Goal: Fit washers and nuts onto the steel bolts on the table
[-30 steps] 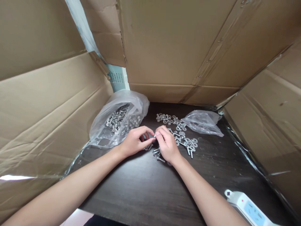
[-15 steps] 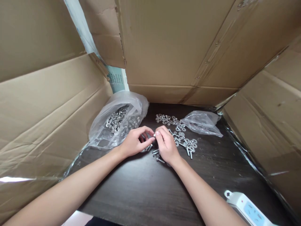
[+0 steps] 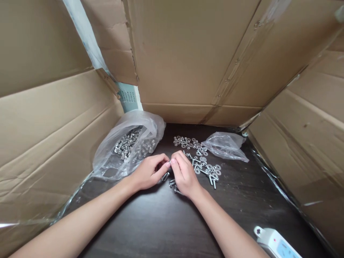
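My left hand point(image 3: 148, 173) and my right hand point(image 3: 183, 173) meet fingertip to fingertip over the dark table point(image 3: 172, 222). Both are closed in a pinch on one small metal screw point(image 3: 170, 163) held between them. A few loose screws point(image 3: 172, 183) lie just under the hands. To the right of my right hand lies a scatter of washers and screws point(image 3: 205, 166). A clear plastic bag of screws point(image 3: 129, 145) sits beside my left hand at the back left.
A smaller crumpled clear bag point(image 3: 225, 146) lies at the back right. Cardboard walls point(image 3: 193, 61) close in the table on the left, back and right. A white power strip point(image 3: 276, 243) lies at the front right corner.
The view has tilted, so everything sits lower and slightly left in the frame. Both hands stay pinched together on the small screw.
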Demonstrator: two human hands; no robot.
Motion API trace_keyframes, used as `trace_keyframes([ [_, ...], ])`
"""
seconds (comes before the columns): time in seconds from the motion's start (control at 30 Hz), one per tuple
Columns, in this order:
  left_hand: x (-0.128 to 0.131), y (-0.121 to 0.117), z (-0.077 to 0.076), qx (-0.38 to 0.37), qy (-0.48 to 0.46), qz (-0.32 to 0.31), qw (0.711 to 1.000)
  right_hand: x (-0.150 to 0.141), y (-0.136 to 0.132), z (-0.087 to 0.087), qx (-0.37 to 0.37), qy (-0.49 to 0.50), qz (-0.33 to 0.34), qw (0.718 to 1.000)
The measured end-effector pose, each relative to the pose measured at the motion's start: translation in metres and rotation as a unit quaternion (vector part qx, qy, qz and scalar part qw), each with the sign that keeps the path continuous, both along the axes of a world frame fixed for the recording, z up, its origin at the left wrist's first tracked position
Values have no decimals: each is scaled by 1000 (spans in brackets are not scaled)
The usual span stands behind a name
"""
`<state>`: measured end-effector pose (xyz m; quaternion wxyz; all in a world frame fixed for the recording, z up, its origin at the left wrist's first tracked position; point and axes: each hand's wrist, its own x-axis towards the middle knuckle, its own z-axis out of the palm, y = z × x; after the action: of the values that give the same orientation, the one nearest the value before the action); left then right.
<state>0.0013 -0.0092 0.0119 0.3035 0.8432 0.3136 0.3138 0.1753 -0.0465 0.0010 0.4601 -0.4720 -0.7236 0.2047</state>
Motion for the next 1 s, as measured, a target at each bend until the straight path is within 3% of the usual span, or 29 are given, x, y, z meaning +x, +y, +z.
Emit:
trace_keyframes([
  [0.2, -2, 1, 1, -9, 34, -29, 999, 1, -2, 3, -1, -24, -1, 1000],
  [0.53, -3, 2, 0, -25, 35, -29, 999, 1, 0, 1, 2, -48, -13, 999],
  [1.0, -1, 3, -2, -3, 32, -20, 999, 3, 1, 0, 15, -35, 20, 999],
])
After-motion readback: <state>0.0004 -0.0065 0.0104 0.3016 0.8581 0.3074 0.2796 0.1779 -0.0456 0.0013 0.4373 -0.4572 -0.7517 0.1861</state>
